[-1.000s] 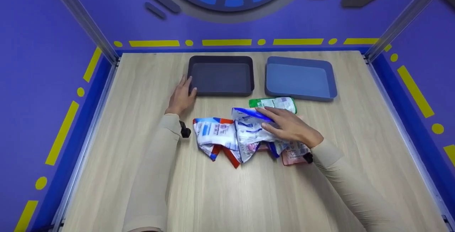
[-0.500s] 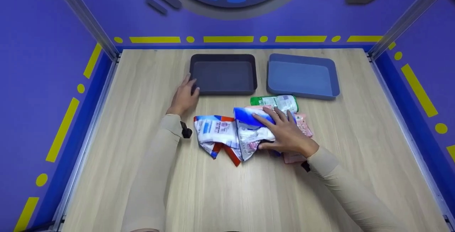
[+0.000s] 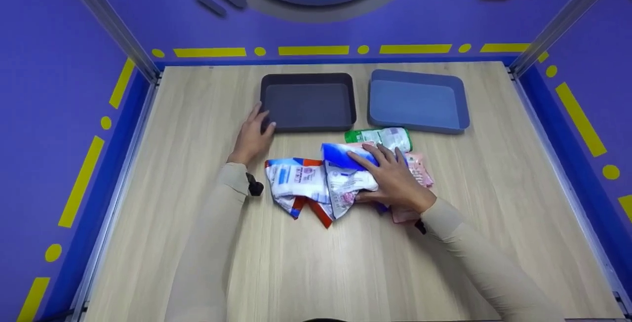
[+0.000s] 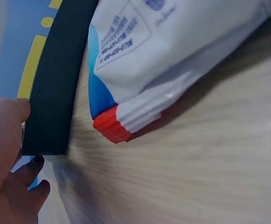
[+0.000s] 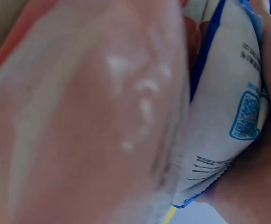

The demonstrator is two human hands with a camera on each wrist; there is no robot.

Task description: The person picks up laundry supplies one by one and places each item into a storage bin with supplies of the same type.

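Note:
My left hand (image 3: 252, 137) rests at the near-left corner of a dark grey tray (image 3: 308, 128); its fingertips touch the tray wall (image 4: 53, 84) in the left wrist view. Over a blue-and-white plastic bag (image 3: 340, 156), my right hand (image 3: 395, 179) spreads its fingers across the top and sets its thumb on the near side, gripping it. The right wrist view shows this bag (image 5: 219, 98) against the palm, with a blurred pink bag (image 5: 88, 116) close in front. Left of it lies a white, blue and red bag (image 3: 298, 183). My right hand hides part of the pile.
A blue-grey tray (image 3: 419, 125) stands right of the dark one. A green-and-white packet (image 3: 395, 138) lies just in front of it. The pink bag (image 3: 419, 168) shows beyond my right hand. Purple walls (image 3: 306, 30) enclose the wooden table (image 3: 306, 272).
My right hand has shifted from lying across the blue-and-white bag to spreading round it, with the thumb at its near side. The blue top has turned more into view. My left hand stays at the tray.

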